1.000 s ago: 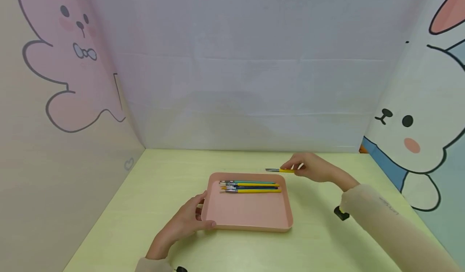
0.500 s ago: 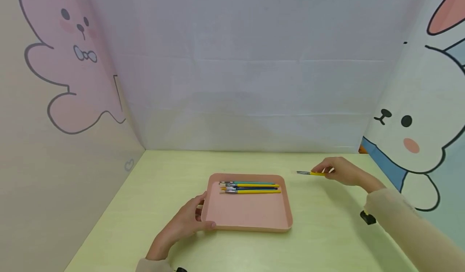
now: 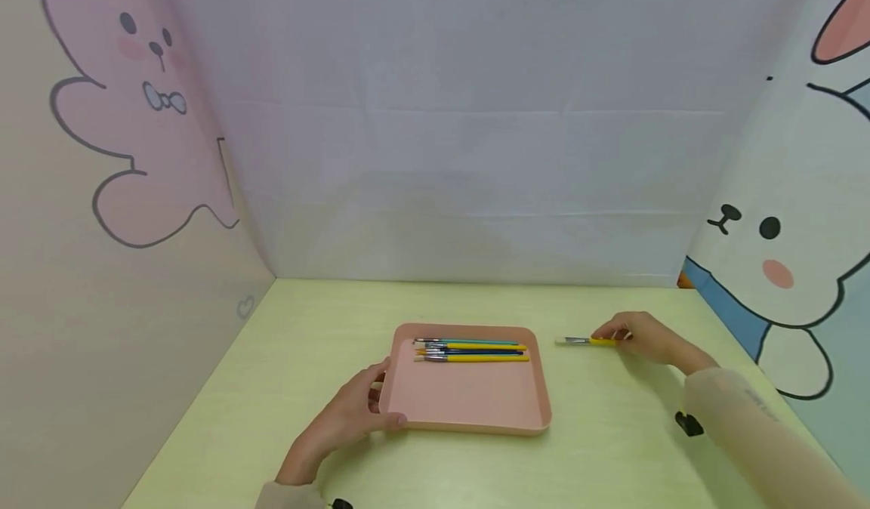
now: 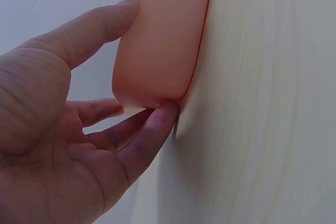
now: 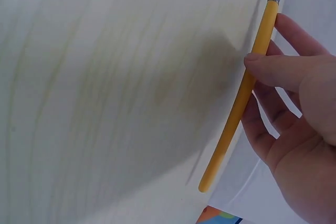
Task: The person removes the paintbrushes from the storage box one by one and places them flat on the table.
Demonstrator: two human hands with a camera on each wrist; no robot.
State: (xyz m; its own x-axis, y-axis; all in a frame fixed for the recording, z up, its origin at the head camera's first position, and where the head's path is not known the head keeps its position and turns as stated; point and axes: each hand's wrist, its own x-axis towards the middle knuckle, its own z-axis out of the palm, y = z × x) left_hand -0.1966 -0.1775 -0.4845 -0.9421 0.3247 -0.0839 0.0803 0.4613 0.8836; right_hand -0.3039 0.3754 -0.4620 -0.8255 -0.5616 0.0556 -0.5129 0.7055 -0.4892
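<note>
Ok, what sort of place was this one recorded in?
Probably a screened-off tabletop booth indoors: a pale yellow-green table, a plain whitish sheet-like backdrop behind it, and a right-hand panel printed with a white cartoon rabbit. Little beyond these shows.

The left hand (image 4: 65, 153) grips the pink tray (image 4: 163, 38) by its rounded corner.

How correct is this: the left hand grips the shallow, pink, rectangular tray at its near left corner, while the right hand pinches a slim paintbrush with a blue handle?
Wrong colour: the slim paintbrush pinched by the right hand has a yellow handle, not blue, as the right wrist view shows. The left hand grips the shallow, pink, rectangular tray at its near left corner.
</note>
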